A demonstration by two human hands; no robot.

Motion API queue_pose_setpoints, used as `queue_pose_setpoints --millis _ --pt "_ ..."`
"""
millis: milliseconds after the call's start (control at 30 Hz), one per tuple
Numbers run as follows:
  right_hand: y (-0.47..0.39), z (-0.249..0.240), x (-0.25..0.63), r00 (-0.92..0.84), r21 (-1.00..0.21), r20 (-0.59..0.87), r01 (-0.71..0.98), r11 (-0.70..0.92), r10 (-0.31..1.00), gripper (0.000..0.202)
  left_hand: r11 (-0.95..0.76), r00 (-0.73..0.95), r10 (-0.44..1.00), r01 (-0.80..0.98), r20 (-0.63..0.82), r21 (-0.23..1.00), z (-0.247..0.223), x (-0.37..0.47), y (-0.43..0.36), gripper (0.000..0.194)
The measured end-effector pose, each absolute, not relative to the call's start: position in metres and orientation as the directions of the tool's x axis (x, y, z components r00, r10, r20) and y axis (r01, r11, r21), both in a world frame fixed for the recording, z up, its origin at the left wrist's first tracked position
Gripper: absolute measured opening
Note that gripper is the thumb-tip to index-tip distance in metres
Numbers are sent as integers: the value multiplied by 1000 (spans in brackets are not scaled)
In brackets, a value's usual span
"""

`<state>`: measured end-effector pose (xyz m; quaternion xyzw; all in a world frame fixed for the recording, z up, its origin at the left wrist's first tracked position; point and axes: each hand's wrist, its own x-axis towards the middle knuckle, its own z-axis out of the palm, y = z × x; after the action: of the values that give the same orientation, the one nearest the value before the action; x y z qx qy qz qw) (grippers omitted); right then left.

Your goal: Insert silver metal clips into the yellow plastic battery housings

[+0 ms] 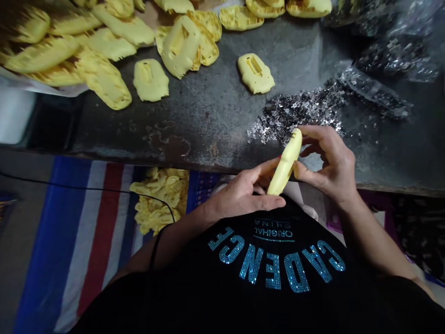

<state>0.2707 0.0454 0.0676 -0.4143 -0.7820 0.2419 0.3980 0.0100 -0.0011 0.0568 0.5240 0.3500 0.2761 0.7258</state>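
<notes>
A yellow molded plastic shell (285,162) is held up edge-on above the table's front edge, tilted with its upper end to the right. My left hand (243,190) grips its lower end, thumb in front and fingers behind. My right hand (330,160) is curled at the upper end, with the index fingertip at the top and the thumb against the side. Whether a small part sits between those fingertips is hidden. Just behind the shell lies a pile of small shiny metal clips (302,109). Another yellow shell (256,73) with a rectangular slot lies beyond.
Many yellow shells (111,81) are heaped at the dark table's (208,125) far left, with others along the back. Plastic bags of metal pieces (392,55) lie at the right. Below, a striped sheet (100,232) carries more yellow pieces (160,199); a black cable (86,187) crosses it.
</notes>
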Motion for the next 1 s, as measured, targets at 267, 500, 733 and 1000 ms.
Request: queue_pose_setpoints --millis 267,500,733,1000 --pt "34 64 272 -303 -711 456 441 548 837 63 184 587 799 -30 -132 982 58 14 -2 105" --pt "34 63 257 -306 -741 398 449 499 865 60 -283 451 862 51 231 958 41 -5 -14 51" --pt "23 58 244 -341 -820 196 457 344 919 50 -84 414 910 100 35 991 36 -20 -24 120" --pt "25 59 236 -476 -787 201 443 430 856 50 431 584 789 -308 -189 848 22 -22 -28 106"
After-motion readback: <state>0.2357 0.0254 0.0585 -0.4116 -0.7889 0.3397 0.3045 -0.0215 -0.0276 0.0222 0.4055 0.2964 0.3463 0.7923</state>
